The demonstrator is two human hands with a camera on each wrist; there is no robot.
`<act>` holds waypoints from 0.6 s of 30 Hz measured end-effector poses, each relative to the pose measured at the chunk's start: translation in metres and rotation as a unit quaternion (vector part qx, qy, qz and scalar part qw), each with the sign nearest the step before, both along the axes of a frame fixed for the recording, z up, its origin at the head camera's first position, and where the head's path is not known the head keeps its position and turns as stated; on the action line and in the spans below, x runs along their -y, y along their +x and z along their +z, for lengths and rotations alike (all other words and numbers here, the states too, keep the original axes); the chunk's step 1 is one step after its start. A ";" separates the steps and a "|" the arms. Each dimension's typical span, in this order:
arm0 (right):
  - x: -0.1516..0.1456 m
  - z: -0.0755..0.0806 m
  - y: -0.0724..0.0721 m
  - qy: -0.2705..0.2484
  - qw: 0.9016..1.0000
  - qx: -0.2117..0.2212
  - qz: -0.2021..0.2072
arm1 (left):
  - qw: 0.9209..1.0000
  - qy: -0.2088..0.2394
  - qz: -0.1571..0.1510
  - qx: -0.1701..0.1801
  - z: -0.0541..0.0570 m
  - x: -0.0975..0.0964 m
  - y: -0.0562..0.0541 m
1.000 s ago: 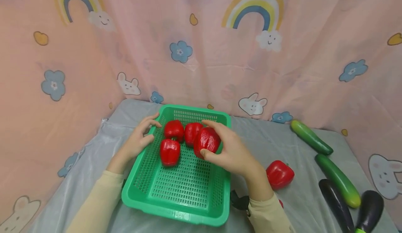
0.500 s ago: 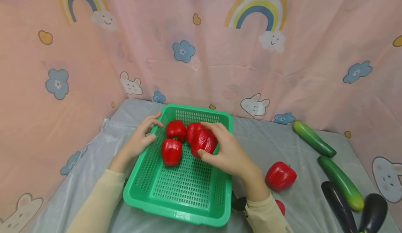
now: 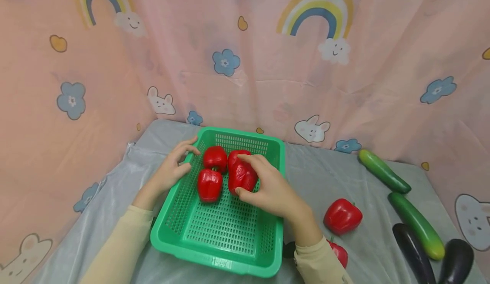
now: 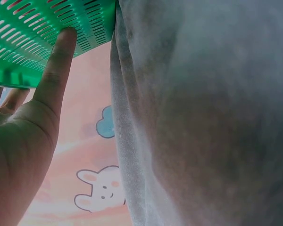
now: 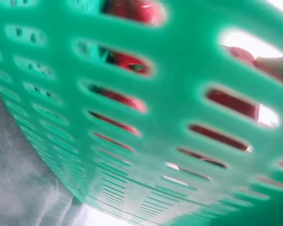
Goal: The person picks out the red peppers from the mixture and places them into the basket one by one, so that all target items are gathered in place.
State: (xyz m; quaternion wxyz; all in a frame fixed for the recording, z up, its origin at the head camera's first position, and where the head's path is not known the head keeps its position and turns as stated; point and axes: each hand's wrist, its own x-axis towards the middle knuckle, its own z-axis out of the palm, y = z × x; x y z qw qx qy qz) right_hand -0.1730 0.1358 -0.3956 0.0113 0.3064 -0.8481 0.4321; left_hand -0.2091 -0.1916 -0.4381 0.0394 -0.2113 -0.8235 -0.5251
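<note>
A green perforated plastic basket (image 3: 214, 263) sits in front of me on the grey cloth. My left hand (image 3: 172, 169) holds its left rim, fingers hooked over the edge; the left wrist view shows the thumb (image 4: 54, 82) against the outer wall. Inside, my right hand (image 3: 273, 192) grips a red bell pepper (image 3: 243, 177) between thumb and fingers, low beside another red bell pepper (image 3: 234, 155), which is partly hidden. Two more red bell peppers, one far (image 3: 215, 158) and one nearer (image 3: 209, 185), stand along the left side. The basket wall (image 5: 174, 70) fills most of the right wrist view.
To the right on the cloth (image 3: 314, 169) lie a red bell pepper (image 3: 342, 217) and another (image 3: 340, 255) partly behind the right sleeve. Farther right are two green cucumber-like vegetables (image 3: 383, 171) (image 3: 415, 224) and two dark eggplants (image 3: 413, 252) (image 3: 456, 260). A pink patterned curtain (image 3: 260, 97) hangs behind.
My right hand has moved left and slightly down with the bell pepper, bringing it close against the far pepper. The left hand keeps its hold on the rim.
</note>
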 end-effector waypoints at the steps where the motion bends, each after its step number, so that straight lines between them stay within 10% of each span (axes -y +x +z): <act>1: 0.001 -0.001 0.000 0.004 1.000 0.002 0.003 | 1.000 0.000 0.000 0.000 0.000 0.000 0.000; 18: 0.015 -0.005 -0.003 0.103 0.994 -0.037 0.003 | 1.000 -0.002 0.001 -0.008 -0.001 0.001 -0.001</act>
